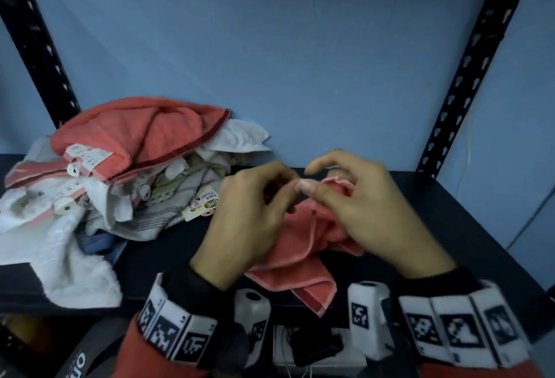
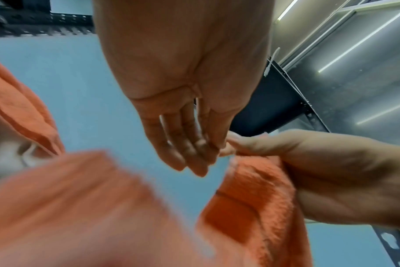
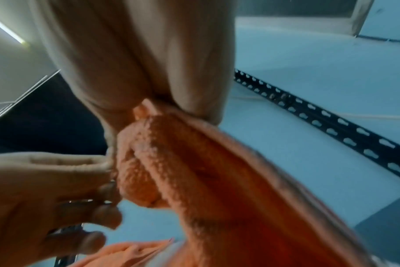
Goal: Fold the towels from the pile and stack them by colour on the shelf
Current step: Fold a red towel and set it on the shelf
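Coral towel (image 1: pixel 303 245), 1, held by 2 hands; L grip unclear.

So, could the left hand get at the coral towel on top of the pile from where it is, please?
Probably yes: the left hand is beside the pile, with nothing lying between it and the top coral towel.

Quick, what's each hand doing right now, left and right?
Left hand: fingers curled at the coral towel; whether it grips cannot be told.
Right hand: pinching the coral towel's edge.
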The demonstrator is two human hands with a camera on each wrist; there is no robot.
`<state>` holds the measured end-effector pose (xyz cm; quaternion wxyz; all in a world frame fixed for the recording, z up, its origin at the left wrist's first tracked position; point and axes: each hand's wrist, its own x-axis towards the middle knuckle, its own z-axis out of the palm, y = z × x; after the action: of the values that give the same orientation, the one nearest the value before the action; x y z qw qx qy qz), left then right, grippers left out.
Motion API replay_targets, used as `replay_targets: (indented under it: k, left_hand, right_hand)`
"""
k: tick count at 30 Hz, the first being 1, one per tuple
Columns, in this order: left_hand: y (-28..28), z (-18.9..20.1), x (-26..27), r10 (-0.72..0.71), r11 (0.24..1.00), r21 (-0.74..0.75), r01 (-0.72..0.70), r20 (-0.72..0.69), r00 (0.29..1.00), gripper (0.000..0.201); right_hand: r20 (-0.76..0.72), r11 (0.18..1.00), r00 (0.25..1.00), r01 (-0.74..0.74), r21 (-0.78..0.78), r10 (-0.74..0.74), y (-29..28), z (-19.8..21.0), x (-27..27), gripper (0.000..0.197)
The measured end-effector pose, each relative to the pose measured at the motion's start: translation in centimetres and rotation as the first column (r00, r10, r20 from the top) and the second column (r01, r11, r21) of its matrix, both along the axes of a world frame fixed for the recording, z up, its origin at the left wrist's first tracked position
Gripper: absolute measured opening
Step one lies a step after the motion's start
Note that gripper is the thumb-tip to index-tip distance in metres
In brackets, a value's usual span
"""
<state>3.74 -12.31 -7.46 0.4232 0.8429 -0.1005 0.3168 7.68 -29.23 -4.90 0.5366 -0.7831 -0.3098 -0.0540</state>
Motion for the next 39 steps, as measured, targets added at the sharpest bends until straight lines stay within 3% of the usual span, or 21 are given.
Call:
replay_targets:
  k: [1, 3, 5, 7, 11, 13, 16, 20, 23, 25, 27, 28, 30, 32, 34, 39]
  left_hand:
    - [-0.1, -0.4, 0.0, 0.001, 0.999, 0.047, 0.001, -0.036, 0.999, 0.010]
    - [0.0, -1.2, -0.1, 0.008, 0.984, 0.175, 0.019, -0.155, 0.988, 0.042]
    - [-0.2, -1.5, -0.5, -0.075, 0.983, 0.147, 0.111, -0.231, 0.970, 0.060]
    - [-0.8, -1.1, -1.0, -0.170, 0.984, 0.021, 0.175, -0.154, 0.973, 0.057]
    - [-1.1, -0.8, -0.8, -0.119, 0.993, 0.016, 0.119, 0.027, 0.993, 0.034]
    - [-0.7, -1.1, -0.5, -0.095, 0.994, 0.059, 0.095, 0.004, 0.995, 0.019]
    - [-0.1, -2.1, 0.0, -0.009, 0.979, 0.205, 0.013, -0.019, 1.000, 0.025]
    - [2.1, -2.5, 0.6, 0.150, 0.941, 0.322, -0.103, -0.125, 0.981, 0.007]
    - [4.7, -1.7, 0.5, 0.172, 0.965, 0.230, -0.127, -0.188, 0.967, 0.016]
    - [5.6, -0.6, -0.1, 0.082, 0.992, 0.113, -0.063, -0.169, 0.982, 0.020]
    - [4.9, 0.6, -0.9, 0.047, 0.998, 0.056, -0.043, -0.082, 0.995, 0.024]
    - [4.1, 1.1, -1.2, 0.033, 0.999, 0.040, -0.032, -0.038, 0.999, 0.027]
    - [2.2, 1.6, -1.8, -0.018, 1.000, 0.009, 0.018, 0.012, 1.000, 0.024]
    - [0.8, 1.5, -1.9, -0.035, 0.999, 0.017, 0.034, 0.044, 0.998, 0.015]
    - [0.5, 1.0, -1.7, -0.037, 0.999, 0.038, 0.036, 0.035, 0.999, 0.007]
    - [1.1, 0.0, -1.2, -0.133, 0.991, 0.011, 0.136, -0.155, 0.979, 0.016]
  right_hand:
    - [0.055, 0.999, 0.998, 0.038, 0.010, -0.039, 0.3, -0.3, 0.0, 0.005]
    - [0.110, 0.988, 0.985, 0.122, 0.096, -0.132, 0.3, -0.3, 0.4, 0.014]
    - [0.107, 0.973, 0.977, 0.167, 0.157, -0.185, -0.3, 0.2, 0.5, 0.015]
    - [0.103, 0.980, 0.981, 0.147, 0.133, -0.161, -0.6, 0.4, 0.4, 0.013]
    - [0.055, 0.988, 0.994, 0.090, 0.123, -0.097, -0.3, 0.6, -0.4, 0.011]
    - [0.100, 0.986, 0.989, 0.094, 0.138, -0.108, -0.1, 0.8, -0.7, 0.011]
    - [0.210, 0.963, 0.958, 0.150, 0.223, -0.197, -0.4, 1.1, -0.4, 0.011]
    - [0.236, 0.850, 0.871, 0.303, 0.430, -0.430, -2.3, 1.2, 1.4, 0.016]
    - [0.268, 0.799, 0.795, 0.394, 0.453, -0.544, -4.6, 2.1, 1.8, 0.015]
    - [0.356, 0.861, 0.792, 0.396, 0.320, -0.496, -5.3, 2.8, 1.1, 0.011]
    - [0.318, 0.947, 0.893, 0.283, 0.153, -0.318, -4.7, 3.2, -0.2, 0.015]
    - [0.236, 0.981, 0.952, 0.189, 0.048, -0.195, -3.9, 3.1, -0.7, 0.027]
    - [0.050, 0.982, 0.999, 0.004, -0.187, 0.005, -2.0, 2.1, -1.2, 0.041]
    - [0.043, 0.952, 0.996, -0.067, -0.297, 0.084, -0.5, 0.5, -0.9, 0.023]
    - [0.132, 0.973, 0.990, -0.016, -0.228, 0.047, -0.2, -0.1, -0.3, 0.012]
    - [0.184, 0.971, 0.960, 0.186, 0.148, -0.211, -2.5, 0.9, 0.8, 0.022]
